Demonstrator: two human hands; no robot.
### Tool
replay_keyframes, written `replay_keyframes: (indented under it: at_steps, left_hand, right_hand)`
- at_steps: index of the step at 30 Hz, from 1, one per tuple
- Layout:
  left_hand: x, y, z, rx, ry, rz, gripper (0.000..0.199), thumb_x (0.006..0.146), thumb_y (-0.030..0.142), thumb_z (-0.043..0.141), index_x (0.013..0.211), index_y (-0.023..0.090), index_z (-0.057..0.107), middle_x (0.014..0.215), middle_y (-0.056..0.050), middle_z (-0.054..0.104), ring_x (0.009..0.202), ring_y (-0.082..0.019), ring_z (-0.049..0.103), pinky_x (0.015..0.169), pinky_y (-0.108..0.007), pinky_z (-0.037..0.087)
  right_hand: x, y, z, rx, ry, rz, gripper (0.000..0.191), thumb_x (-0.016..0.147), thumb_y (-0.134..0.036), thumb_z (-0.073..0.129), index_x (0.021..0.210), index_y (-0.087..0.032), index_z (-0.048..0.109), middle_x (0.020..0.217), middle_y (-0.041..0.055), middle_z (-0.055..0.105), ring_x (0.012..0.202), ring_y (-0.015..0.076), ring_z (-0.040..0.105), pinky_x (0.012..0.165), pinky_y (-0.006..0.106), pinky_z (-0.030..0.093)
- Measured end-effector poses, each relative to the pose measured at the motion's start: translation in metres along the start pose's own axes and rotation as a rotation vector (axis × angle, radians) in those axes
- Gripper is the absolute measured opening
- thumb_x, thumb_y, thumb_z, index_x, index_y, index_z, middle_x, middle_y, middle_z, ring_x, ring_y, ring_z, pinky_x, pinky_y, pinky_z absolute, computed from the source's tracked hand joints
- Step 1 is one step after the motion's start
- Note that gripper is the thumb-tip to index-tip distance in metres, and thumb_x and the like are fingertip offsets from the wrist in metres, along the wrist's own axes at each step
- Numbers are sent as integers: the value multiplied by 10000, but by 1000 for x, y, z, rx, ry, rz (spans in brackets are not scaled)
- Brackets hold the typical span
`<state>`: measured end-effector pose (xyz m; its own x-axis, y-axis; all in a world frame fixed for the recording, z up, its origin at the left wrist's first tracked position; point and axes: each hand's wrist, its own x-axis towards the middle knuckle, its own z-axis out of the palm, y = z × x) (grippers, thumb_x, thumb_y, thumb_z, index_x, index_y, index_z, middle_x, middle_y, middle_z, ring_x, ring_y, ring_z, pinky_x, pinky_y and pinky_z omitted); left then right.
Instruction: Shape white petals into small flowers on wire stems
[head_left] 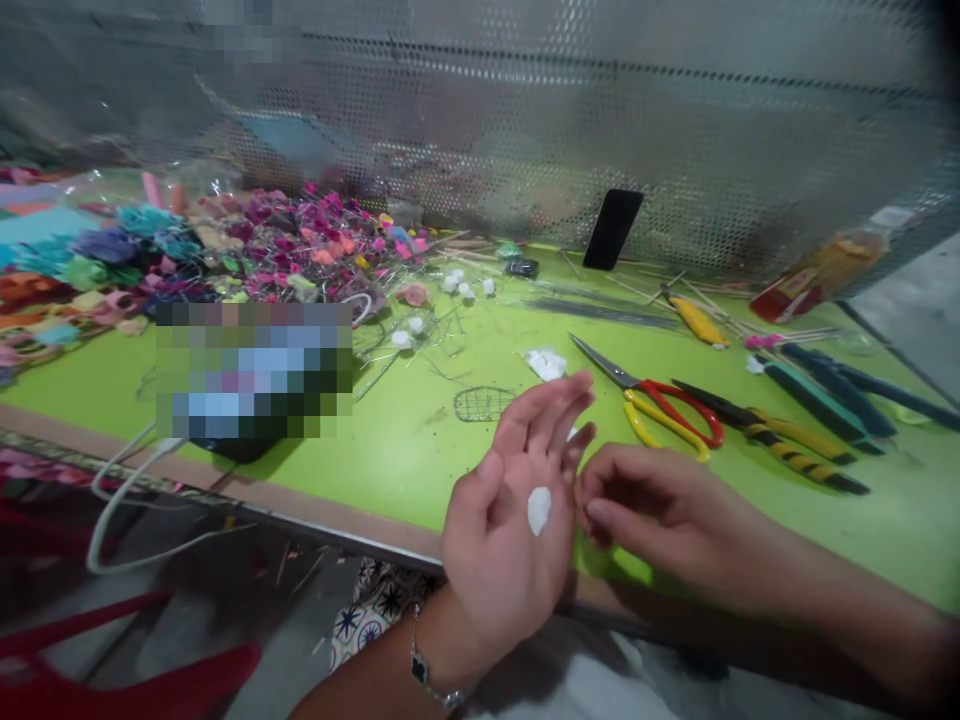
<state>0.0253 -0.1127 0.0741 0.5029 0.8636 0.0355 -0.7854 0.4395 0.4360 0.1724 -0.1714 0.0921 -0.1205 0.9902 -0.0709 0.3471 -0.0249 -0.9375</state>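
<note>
A perforated metal screen rises behind a green tabletop heaped with artificial flowers. Red-and-yellow scissors lie right of the hands, blades pointing up and left, and a small wire mesh frame lies just beyond the fingers. The left hand is open, palm up, fingers pointing away. The right hand curls loosely just beside it; whether it pinches anything cannot be told. A white dab sits mid-palm, its long axis running roughly along the fingers.

A pixelated patch hides something at the green worktop's near-left edge; the right forearm and a red plastic chair run off the picture's edges.
</note>
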Motion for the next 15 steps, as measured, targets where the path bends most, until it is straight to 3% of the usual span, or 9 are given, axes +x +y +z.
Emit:
replay_keyframes:
  at_steps: [5, 9, 12, 15]
  left_hand:
    - [-9, 4, 1, 102, -30, 9, 503, 992, 578, 577, 1344, 249, 719, 1620, -108, 619, 1638, -357, 397, 1367, -518, 259]
    - [-15, 3, 0, 195, -54, -6, 659, 948, 670, 708, 1518, 354, 610, 1747, -29, 490, 1687, -333, 309, 1389, -513, 209]
    - [-5, -9, 1, 150, 8, 7, 857, 846, 757, 778, 1589, 416, 520, 1752, -32, 484, 1688, -378, 300, 1374, -582, 222]
    - [11, -23, 3, 123, 126, -49, 932, 854, 715, 799, 1658, 467, 398, 1756, -36, 475, 1701, -397, 258, 1348, -647, 247]
  right_hand:
    - [5, 0, 6, 25, 148, 2, 159, 1033, -309, 655, 899, -224, 673, 770, 7, 700, 666, 152, 651, 613, 259, 555]
    - [4, -3, 7, -14, 152, -27, 117, 987, -242, 677, 871, -229, 691, 752, -2, 725, 652, 147, 662, 606, 259, 547]
    - [3, -2, 6, -74, 154, -60, 109, 968, -217, 680, 863, -234, 700, 774, 2, 756, 667, 155, 676, 619, 274, 551]
    - [1, 0, 5, -129, 178, -96, 101, 958, -213, 686, 865, -240, 713, 779, -2, 766, 669, 156, 679, 626, 281, 550]
